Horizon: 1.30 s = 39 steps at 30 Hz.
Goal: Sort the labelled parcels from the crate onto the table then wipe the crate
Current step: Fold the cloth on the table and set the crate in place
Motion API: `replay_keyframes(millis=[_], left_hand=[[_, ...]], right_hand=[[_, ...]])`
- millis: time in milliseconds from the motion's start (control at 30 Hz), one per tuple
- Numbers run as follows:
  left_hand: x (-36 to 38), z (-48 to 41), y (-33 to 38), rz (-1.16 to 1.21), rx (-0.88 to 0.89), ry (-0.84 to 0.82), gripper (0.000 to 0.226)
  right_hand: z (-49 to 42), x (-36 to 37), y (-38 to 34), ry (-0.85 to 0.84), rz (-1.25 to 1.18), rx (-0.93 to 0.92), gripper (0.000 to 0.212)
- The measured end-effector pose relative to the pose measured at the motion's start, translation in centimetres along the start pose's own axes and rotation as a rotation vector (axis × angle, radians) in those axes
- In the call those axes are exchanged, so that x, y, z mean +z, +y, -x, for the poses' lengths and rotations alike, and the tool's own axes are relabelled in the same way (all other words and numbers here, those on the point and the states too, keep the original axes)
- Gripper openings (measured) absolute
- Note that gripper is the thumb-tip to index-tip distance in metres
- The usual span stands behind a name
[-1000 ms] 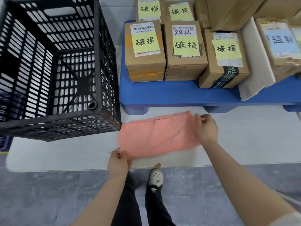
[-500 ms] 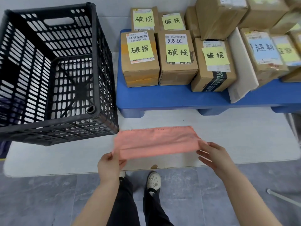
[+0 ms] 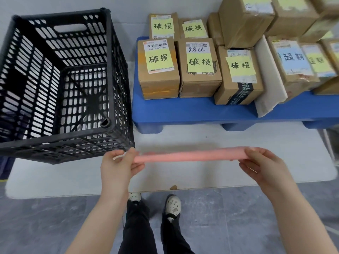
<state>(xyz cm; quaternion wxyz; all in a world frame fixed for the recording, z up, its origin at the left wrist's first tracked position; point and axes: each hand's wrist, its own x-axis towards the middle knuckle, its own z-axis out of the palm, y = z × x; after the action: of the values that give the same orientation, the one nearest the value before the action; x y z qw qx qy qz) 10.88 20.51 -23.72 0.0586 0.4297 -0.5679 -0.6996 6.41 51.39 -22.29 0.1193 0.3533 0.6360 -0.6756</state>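
Both grips pinch the pink cloth (image 3: 189, 156): left grip (image 3: 119, 165) curls on its left end, right grip (image 3: 260, 165) on its right end. Head view: cloth lay flat on the bench (image 3: 238, 142) 1 s ago, now it's lifted & stretched edge-on, near the black crate (image 3: 55, 142). Crate looks empty; labelled parcels (image 3: 158, 68) sit on the blue pallet (image 3: 183, 110), far right. Prob. sorting's done, wiping comes next.

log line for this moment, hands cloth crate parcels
stage: pre-wipe | left hand: pinches pink cloth, left end | right hand: pinches right end | black crate: empty | labelled parcels: on blue platform
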Motion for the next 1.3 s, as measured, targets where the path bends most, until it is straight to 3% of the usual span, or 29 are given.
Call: replay_keyframes(millis=[100, 167, 267, 400, 500, 567, 633, 733, 800, 933, 1067, 1200, 1300], left_hand=[[0.6, 1.1, 0.9, -0.117, 0.265, -0.03, 0.018], [0.7, 1.1, -0.7, -0.166, 0.315, -0.021, 0.016], [0.3, -0.4, -6.1, -0.253, 0.183, -0.016, 0.017], [-1.3, -3.2, -12.7, -0.271, -0.175, -0.002, 0.017], [-1.7, -4.4, -13.7, -0.335, -0.178, -0.003, 0.021], [-1.5, -4.1, -13.5, -0.584, -0.048, 0.022, 0.025], [-1.0, -2.9, -13.5, -0.868, 0.282, 0.007, 0.032], [0.4, -0.6, -15.2, -1.243, 0.94, -0.423, 0.057], [0.8, 0.1, -17.1, -1.438, 1.086, -0.66, 0.061], [0.4, 0.3, -19.4, -1.659, 0.886, -0.742, 0.063], [1.0, 0.4, -18.5, -1.637, 0.806, -0.688, 0.065], [1.6, -0.7, -18.3, -1.593, 0.76, -0.619, 0.09], [3.2, -0.9, -18.6, -1.554, 0.81, -0.584, 0.081]], right_hand=[[0.1, -0.2, -0.9, 0.011, -0.038, -0.144, 0.009], [-1.1, -0.4, 0.8, 0.084, 0.005, -0.133, 0.008], [-3.8, -0.5, 5.9, 0.136, 0.071, 0.054, 0.012], [-5.6, -1.0, 11.8, 0.17, 0.172, 0.257, 0.026], [-5.9, -1.3, 12.6, 0.181, 0.214, 0.278, 0.027], [-5.9, -1.2, 12.2, 0.177, 0.278, 0.249, 0.025], [-6.0, -0.9, 11.9, 0.178, 0.364, 0.211, 0.02], [-6.1, -0.5, 11.7, 0.188, 0.451, 0.182, 0.017], [-6.2, -0.4, 11.7, 0.195, 0.5, 0.177, 0.017], [-6.2, -0.1, 11.4, 0.196, 0.634, 0.113, 0.018], [-6.1, 0.2, 11.6, 0.215, 0.696, 0.077, 0.044], [-6.1, 0.5, 11.0, 0.186, 0.383, 0.236, 0.04], [-6.6, 0.4, 10.7, 0.079, 0.175, 0.37, 0.039]])
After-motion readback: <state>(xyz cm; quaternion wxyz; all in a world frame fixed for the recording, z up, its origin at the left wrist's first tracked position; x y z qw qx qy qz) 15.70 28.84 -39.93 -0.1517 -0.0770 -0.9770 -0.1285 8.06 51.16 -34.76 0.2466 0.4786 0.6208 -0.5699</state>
